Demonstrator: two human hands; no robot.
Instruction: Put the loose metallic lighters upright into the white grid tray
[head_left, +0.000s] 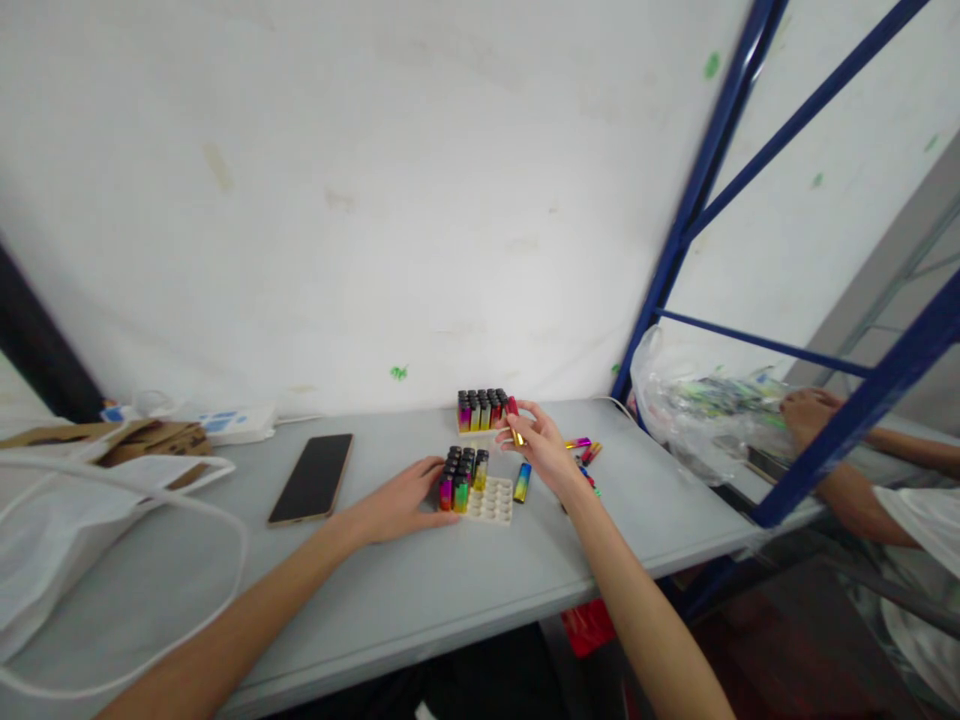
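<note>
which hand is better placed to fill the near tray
Probably the right hand: it holds a lighter and is nearer the emptier side of the tray; the left hand is at its filled side.

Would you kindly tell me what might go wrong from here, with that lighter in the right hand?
The lighter could slip, as the fingers of the right hand seem to hold only its side. The loose blue-and-yellow lighter lies close beside the partly filled tray, so it might get knocked. The left hand is at the tray's left end; a nudge there might shift the tray.
</note>
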